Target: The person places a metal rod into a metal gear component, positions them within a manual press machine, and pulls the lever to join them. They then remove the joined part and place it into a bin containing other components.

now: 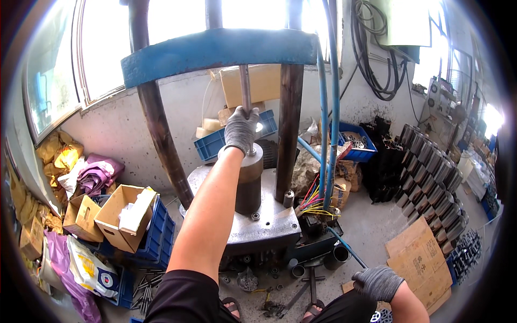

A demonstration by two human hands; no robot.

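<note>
My left hand [240, 131], in a grey knit glove, is wrapped around an upright metal rod [245, 86]. The rod comes down below the blue crossbeam [221, 51] of a press. Under that hand a thick steel cylinder [249, 185] stands upright on the pale metal press bed [277, 223]. A small ring-shaped part [255, 216] lies on the bed before the cylinder. At the lower right my right hand [378, 282], gloved alike, is closed at the end of a slanting blue lever [347, 248]. Its fingertips are partly hidden.
Dark columns [288, 124] flank the cylinder. Blue hoses [334, 107] run down on the right, above coloured wires [318, 207]. Cardboard boxes [121, 220] and blue crates [156, 237] stand left. Stacked metal cylinders [431, 177] and flattened cardboard [420, 261] are right. Metal parts [247, 281] lie near my feet.
</note>
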